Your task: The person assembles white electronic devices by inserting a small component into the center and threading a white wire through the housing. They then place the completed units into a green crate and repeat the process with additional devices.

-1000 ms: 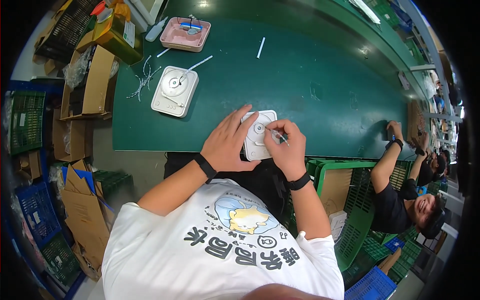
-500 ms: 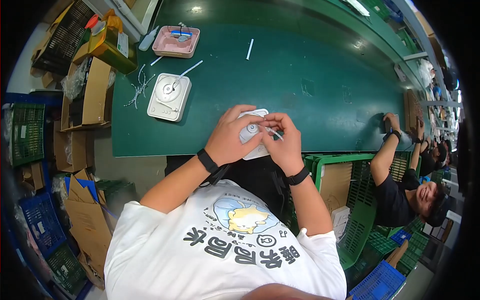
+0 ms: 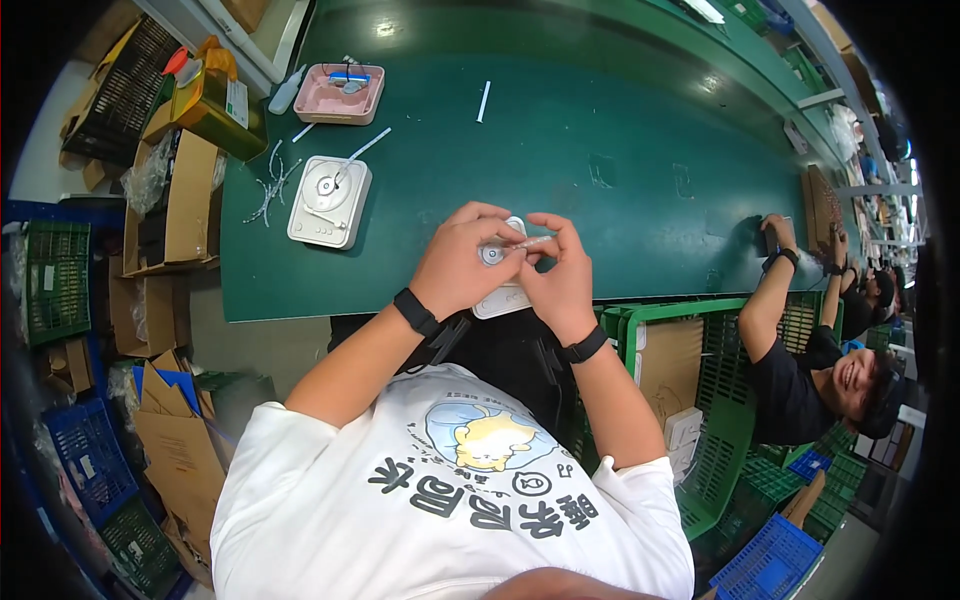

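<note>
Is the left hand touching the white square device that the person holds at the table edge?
Touching. The head view shows the left hand lying over the white square device, fingers curled on its top, with no gap; the right hand grips it too.

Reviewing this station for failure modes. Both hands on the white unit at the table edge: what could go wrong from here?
1. The white square plastic unit hangs partly over the green table's near edge; if the left hand or right hand loosens, it may drop.
2. The thin clear stick pinched in the fingertips looks small and could slip.
3. Loose white ties beside the second white unit might get swept off.
</note>
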The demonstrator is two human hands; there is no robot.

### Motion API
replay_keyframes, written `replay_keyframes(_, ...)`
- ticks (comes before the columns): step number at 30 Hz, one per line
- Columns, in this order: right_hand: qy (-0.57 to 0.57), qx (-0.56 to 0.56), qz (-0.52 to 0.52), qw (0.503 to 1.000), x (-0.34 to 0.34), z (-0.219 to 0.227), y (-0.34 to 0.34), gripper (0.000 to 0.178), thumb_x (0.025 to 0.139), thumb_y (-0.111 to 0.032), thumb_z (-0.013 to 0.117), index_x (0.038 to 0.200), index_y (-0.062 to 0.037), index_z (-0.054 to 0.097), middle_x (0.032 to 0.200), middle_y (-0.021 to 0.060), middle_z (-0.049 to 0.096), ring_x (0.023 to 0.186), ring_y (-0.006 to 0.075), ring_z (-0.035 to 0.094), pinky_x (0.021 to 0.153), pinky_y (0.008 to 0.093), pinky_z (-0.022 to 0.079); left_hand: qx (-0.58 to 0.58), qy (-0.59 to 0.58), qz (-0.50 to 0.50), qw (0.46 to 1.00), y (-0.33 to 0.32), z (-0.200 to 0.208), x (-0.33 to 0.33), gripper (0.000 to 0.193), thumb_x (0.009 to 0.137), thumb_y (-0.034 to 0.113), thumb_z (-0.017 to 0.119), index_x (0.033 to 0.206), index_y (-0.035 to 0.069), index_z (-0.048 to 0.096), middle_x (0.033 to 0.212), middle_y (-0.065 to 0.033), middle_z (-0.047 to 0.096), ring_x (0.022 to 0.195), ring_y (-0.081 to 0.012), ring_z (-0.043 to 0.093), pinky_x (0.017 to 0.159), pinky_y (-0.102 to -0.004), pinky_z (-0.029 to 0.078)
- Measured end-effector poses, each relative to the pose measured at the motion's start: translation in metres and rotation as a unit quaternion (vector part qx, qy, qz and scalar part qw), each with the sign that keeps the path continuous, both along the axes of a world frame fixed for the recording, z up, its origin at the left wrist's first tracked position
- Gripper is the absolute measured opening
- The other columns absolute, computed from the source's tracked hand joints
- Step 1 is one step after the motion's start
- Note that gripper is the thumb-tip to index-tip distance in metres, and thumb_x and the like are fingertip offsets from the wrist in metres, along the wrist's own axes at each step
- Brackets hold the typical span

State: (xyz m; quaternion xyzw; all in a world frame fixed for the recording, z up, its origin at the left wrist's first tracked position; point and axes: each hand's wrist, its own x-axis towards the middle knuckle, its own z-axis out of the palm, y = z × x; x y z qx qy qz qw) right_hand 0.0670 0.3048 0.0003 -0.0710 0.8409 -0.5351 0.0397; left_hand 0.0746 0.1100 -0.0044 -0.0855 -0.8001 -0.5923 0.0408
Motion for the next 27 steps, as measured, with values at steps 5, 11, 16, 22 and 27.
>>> replay_keyframes(5,0.017,0.001,0.006,1.0,0.0,0.002,-0.002,0.048,0.094,-0.002,0.09,0.137,-0.0057,0.068,0.105,0.0033,0.086,0.089,0.0076,0.072,0.086,0.0268,0.06,-0.037,0.009,0.008,0.999,-0.002,-0.002,-0.005,0.015,0.095,0.017,0.086,0.104,0.004,0.086,0.128,-0.0134,0.081,0.113,-0.036,0.079,0.101,-0.0453,0.062)
replay_keyframes(11,0.014,-0.037,0.02,0.999,-0.005,-0.01,0.002,0.041,0.097,-0.006,0.089,0.133,-0.004,0.072,0.105,0.0046,0.087,0.085,0.0098,0.073,0.081,0.0289,0.06,-0.069,0.071,0.021,0.995,-0.008,-0.013,-0.008,0.01,0.099,0.011,0.085,0.103,0.002,0.084,0.126,-0.0132,0.082,0.114,-0.0331,0.078,0.096,-0.0428,0.063)
replay_keyframes(16,-0.047,-0.08,0.051,0.994,-0.016,-0.009,0.006,0.036,0.098,-0.002,0.089,0.13,-0.001,0.072,0.107,0.0034,0.085,0.084,0.0042,0.065,0.078,0.0235,0.055,-0.087,0.081,0.015,0.993,-0.017,-0.015,-0.013,0.013,0.101,0.016,0.082,0.106,0.005,0.084,0.129,-0.0108,0.081,0.12,-0.0351,0.074,0.1,-0.0477,0.061)
replay_keyframes(22,-0.081,-0.108,0.028,0.99,-0.017,-0.016,0.002,0.033,0.098,0.0,0.09,0.125,-0.0011,0.072,0.107,0.0021,0.083,0.083,0.0013,0.06,0.074,0.0211,0.05,-0.108,0.096,-0.042,0.989,-0.034,-0.005,-0.018,0.014,0.099,0.011,0.084,0.112,0.005,0.084,0.13,-0.0101,0.08,0.118,-0.0341,0.074,0.101,-0.0441,0.061)
replay_keyframes(27,-0.08,-0.068,0.021,0.994,-0.017,-0.009,0.0,0.026,0.097,0.0,0.09,0.118,-0.0016,0.074,0.109,0.0018,0.082,0.083,0.0012,0.06,0.073,0.021,0.05,-0.095,0.112,-0.048,0.988,-0.037,0.008,-0.019,0.017,0.095,0.014,0.087,0.111,0.008,0.082,0.128,-0.0094,0.079,0.12,-0.0328,0.073,0.102,-0.044,0.061)
